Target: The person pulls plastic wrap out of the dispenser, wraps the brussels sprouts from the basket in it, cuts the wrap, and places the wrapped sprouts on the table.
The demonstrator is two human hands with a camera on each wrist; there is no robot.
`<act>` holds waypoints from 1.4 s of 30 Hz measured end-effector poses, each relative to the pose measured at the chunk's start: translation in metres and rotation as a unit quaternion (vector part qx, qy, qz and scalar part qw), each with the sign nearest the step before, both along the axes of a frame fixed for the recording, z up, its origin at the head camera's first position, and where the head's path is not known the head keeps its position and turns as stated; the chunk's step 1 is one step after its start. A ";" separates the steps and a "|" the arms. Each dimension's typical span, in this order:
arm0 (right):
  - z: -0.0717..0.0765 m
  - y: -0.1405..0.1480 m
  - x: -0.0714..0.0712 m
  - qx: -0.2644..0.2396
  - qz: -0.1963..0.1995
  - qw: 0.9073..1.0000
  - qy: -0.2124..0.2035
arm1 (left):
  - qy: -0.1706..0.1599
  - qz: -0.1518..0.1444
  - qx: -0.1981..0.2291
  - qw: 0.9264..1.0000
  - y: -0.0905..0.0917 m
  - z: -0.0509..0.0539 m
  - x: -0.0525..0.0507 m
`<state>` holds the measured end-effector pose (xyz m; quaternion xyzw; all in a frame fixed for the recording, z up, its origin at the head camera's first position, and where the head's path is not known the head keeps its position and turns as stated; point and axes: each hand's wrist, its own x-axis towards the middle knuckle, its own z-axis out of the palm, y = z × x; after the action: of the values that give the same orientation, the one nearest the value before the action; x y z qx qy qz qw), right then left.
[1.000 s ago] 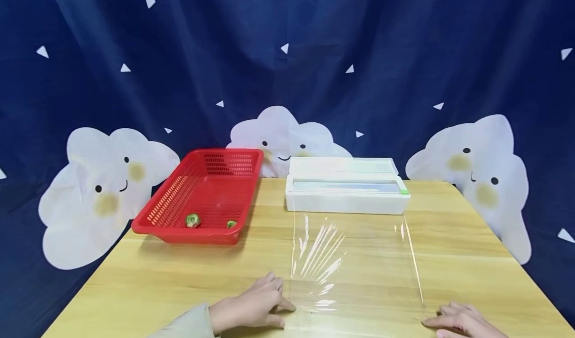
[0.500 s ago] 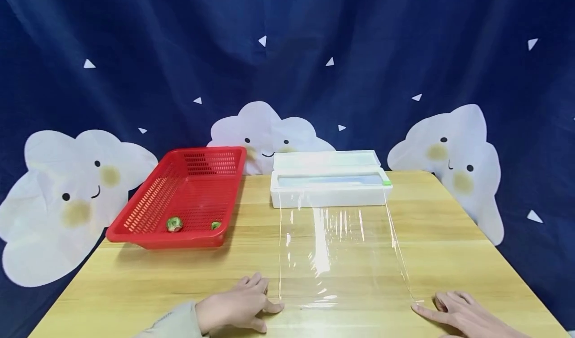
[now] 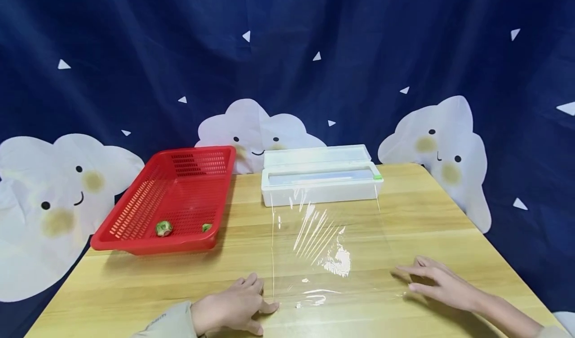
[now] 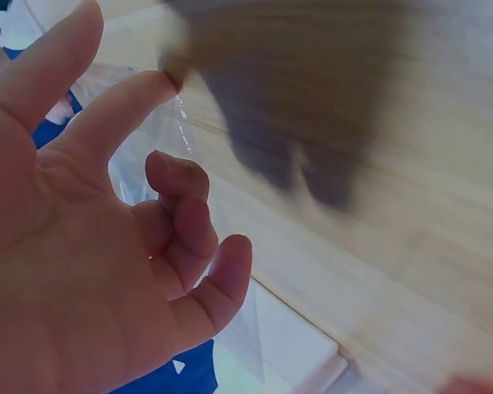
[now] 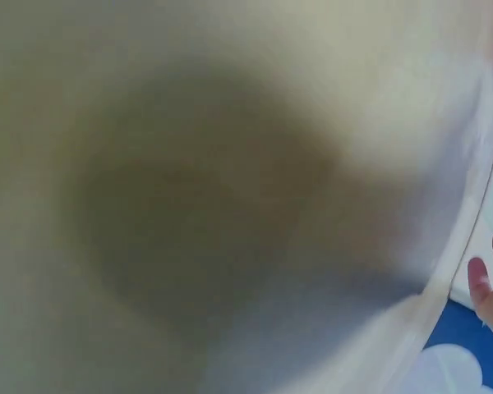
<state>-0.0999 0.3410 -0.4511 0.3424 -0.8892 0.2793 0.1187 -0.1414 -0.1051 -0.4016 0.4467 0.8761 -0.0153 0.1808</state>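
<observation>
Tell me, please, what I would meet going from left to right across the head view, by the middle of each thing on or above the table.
Red basket → left hand → clear film → right hand.

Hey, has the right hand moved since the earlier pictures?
Yes. Against the white box, the right hand now shows nearer it in the head view, apparently raised off the table.

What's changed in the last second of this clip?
The right hand has lifted off the plastic wrap's near right corner and shifted forward, toward the white dispenser box. The left hand stays at the near left corner; box and red basket stay put.
</observation>
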 end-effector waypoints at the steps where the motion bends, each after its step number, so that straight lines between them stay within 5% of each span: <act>1: 0.002 -0.004 -0.006 0.013 -0.014 1.000 0.002 | 0.004 -0.001 -0.002 1.000 0.000 0.001 0.000; 8: 0.003 -0.009 -0.017 0.151 -0.097 0.983 0.037 | 0.026 -0.012 -0.026 0.999 0.001 0.003 0.000; 15: -0.002 -0.001 -0.015 0.144 -0.095 0.985 0.013 | -0.018 0.000 -0.080 0.997 -0.006 0.003 0.002; 21: -0.002 0.001 -0.018 0.142 -0.093 0.985 0.022 | -0.058 0.026 -0.038 0.997 -0.018 0.006 0.003; 25: -0.004 0.001 -0.017 0.142 -0.099 0.985 0.026 | -0.044 -0.019 0.048 0.998 -0.032 0.015 -0.003; 27: -0.006 0.001 -0.016 0.139 -0.102 0.985 0.026 | -0.037 -0.047 0.121 0.991 -0.040 0.022 -0.011; 30: -0.009 0.001 -0.016 0.138 -0.103 0.985 0.028 | -0.030 -0.057 0.239 0.969 -0.056 0.035 -0.023; 33: -0.012 0.000 -0.017 0.132 -0.103 0.986 0.030 | -0.032 -0.002 0.313 0.949 -0.076 0.053 -0.035; 37: -0.015 -0.001 -0.018 0.124 -0.105 0.986 0.034 | -0.021 0.094 0.352 0.931 -0.103 0.077 -0.049; 42: -0.016 0.001 -0.017 0.127 -0.110 0.985 0.028 | -0.026 0.182 0.386 0.904 -0.131 0.091 -0.073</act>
<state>-0.1166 0.3424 -0.4668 0.2623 -0.9461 0.1396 0.1293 -0.2139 -0.2358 -0.3111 0.3147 0.8744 0.3690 0.0163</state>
